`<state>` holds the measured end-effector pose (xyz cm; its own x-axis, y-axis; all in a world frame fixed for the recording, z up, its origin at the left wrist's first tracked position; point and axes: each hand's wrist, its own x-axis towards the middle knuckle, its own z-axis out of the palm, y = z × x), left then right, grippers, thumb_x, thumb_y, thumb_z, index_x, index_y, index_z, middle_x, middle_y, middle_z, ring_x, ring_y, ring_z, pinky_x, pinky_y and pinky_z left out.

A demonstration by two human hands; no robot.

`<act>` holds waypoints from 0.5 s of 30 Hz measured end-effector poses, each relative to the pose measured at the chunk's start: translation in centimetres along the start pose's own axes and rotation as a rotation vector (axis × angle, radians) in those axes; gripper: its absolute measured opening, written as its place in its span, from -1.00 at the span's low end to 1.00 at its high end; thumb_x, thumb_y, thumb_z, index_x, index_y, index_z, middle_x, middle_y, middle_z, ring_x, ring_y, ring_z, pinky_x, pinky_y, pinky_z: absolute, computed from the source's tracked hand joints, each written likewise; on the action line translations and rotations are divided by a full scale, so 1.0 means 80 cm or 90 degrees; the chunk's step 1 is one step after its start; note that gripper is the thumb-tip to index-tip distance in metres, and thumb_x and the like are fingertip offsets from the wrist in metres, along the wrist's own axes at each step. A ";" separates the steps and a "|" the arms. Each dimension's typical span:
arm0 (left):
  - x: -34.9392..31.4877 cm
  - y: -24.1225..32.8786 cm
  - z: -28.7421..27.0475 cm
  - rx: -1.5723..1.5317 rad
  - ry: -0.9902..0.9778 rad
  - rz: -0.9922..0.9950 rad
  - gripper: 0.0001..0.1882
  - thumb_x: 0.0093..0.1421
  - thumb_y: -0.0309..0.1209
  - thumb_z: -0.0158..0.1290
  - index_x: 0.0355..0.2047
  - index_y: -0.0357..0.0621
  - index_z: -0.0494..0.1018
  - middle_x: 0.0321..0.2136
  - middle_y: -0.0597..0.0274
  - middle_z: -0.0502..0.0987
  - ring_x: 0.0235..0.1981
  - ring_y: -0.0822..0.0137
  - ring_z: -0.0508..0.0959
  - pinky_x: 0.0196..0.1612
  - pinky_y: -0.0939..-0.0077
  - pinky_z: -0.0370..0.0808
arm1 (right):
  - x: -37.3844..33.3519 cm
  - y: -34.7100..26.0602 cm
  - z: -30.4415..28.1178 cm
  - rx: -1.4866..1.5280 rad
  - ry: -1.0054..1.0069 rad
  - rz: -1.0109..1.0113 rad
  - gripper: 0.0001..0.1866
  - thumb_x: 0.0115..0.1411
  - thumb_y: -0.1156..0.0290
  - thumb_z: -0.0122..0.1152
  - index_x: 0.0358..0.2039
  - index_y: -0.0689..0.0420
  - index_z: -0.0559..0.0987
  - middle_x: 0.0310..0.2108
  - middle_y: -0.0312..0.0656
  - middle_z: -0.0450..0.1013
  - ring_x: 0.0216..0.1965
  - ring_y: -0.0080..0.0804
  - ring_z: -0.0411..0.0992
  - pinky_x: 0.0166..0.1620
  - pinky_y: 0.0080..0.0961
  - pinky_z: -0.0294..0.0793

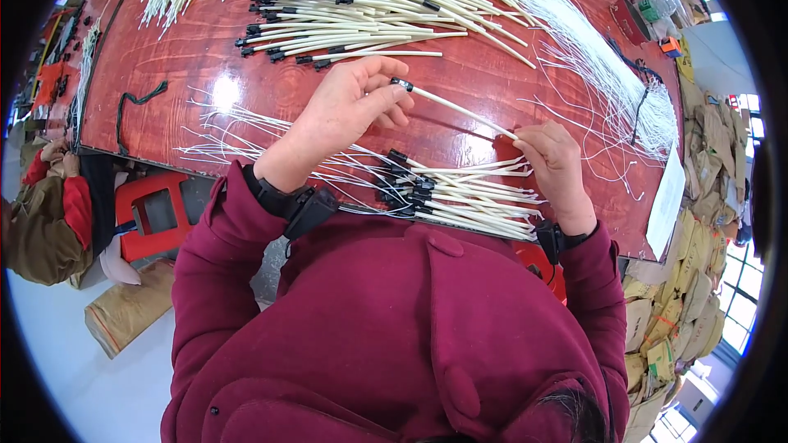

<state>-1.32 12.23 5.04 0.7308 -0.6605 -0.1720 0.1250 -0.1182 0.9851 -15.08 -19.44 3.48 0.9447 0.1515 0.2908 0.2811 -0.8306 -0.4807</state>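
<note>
A cream tube (460,108) with a black connector (401,84) on its left end stretches between my hands above the table. My left hand (353,102) curls its thumb and fingers around the connector end. At the tube's other end, the thumb and fingertips of my right hand (552,156) pinch it. Below them, by the table's near edge, lies a bundle of similar tubes (480,197) with black connectors and thin white wires (328,166) trailing left.
A large pile of cream tubes (386,20) covers the far middle of the red table (180,74). White wires (603,74) spread on the right beside a white sheet (666,205). A red stool (152,213) and another person (53,213) are at the left. Stacked sacks (681,303) stand at right.
</note>
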 end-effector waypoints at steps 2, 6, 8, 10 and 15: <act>-0.004 0.002 0.001 -0.058 -0.020 -0.013 -0.63 0.46 -0.42 -0.04 0.20 -0.33 0.35 -0.25 0.05 0.66 -0.31 0.38 0.69 -0.28 0.56 0.60 | -0.005 0.002 -0.003 0.005 0.003 0.013 -0.89 0.14 0.55 0.36 -0.29 0.21 0.69 -0.32 -0.15 0.63 -0.31 -0.20 0.53 -0.21 -0.34 0.48; -0.012 0.005 -0.007 0.033 -0.023 -0.022 -0.63 0.48 -0.40 -0.06 0.24 -0.21 0.37 -0.22 0.14 0.67 -0.26 0.45 0.69 -0.26 0.65 0.58 | -0.003 0.005 -0.002 -0.005 0.002 -0.018 -0.90 0.12 0.55 0.37 -0.32 0.19 0.69 -0.28 -0.18 0.64 -0.29 -0.23 0.52 -0.16 -0.35 0.47; -0.014 -0.005 -0.033 0.095 0.038 -0.025 -0.64 0.47 -0.42 -0.05 0.22 -0.21 0.40 -0.24 0.18 0.68 -0.29 0.47 0.68 -0.28 0.64 0.58 | -0.004 0.003 -0.005 -0.012 -0.003 -0.015 -0.90 0.11 0.54 0.38 -0.33 0.18 0.69 -0.27 -0.19 0.65 -0.27 -0.24 0.51 -0.13 -0.35 0.45; -0.024 -0.011 -0.074 0.278 0.181 0.009 -0.70 0.43 -0.44 -0.02 0.12 -0.22 0.48 -0.28 0.24 0.69 -0.34 0.50 0.66 -0.30 0.63 0.54 | -0.006 0.000 -0.011 -0.028 -0.014 -0.025 -0.90 0.08 0.52 0.40 -0.35 0.16 0.69 -0.24 -0.23 0.65 -0.22 -0.26 0.49 -0.07 -0.33 0.43; -0.103 -0.053 -0.241 0.602 0.573 0.071 -0.78 0.34 -0.36 0.10 -0.12 -0.23 0.62 -0.36 0.19 0.69 -0.35 0.52 0.59 -0.27 0.53 0.50 | -0.023 -0.007 -0.036 -0.038 -0.064 -0.048 -0.88 0.05 0.46 0.44 -0.37 0.15 0.69 -0.24 -0.29 0.66 -0.13 -0.26 0.46 0.01 -0.29 0.37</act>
<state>5.08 32.44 2.31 0.9419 -0.0207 0.3352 -0.2125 -0.8097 0.5470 -17.43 -20.83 5.59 0.9345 0.2647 0.2378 0.3436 -0.8452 -0.4093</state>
